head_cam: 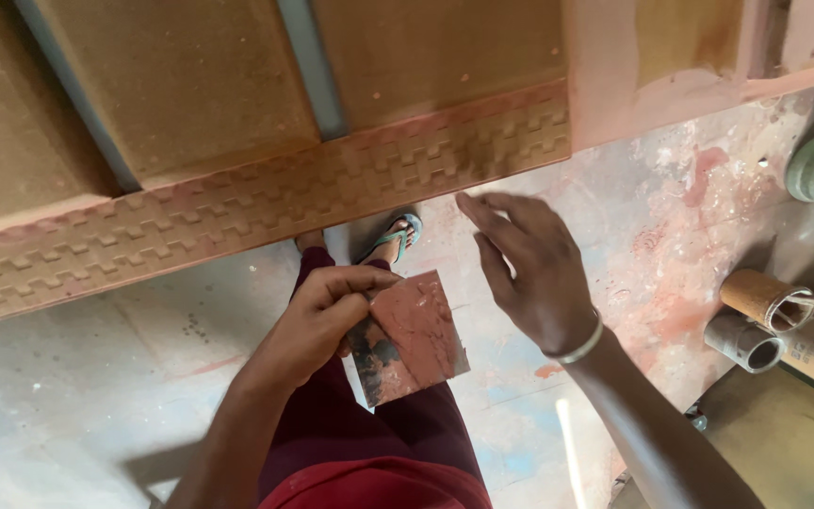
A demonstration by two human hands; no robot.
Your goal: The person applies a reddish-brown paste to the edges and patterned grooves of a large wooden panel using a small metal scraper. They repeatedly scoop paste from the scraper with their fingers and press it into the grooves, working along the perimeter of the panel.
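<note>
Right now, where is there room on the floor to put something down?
The floor is bare on the left, between the carved board and the left hand. There is stained bare floor beyond the right hand. Crowded at right: rolls.

The sandpaper (412, 339) in the left hand (317, 316) was rough, matt paper, caked with reddish dust and worn dark near one edge. The panel (266, 193) looked like matt wood with a carved key-pattern border, coated in dull red primer. The floor (77, 377) was bare concrete, stained pink. A smooth bangle (584, 347) circled the right wrist.
</note>
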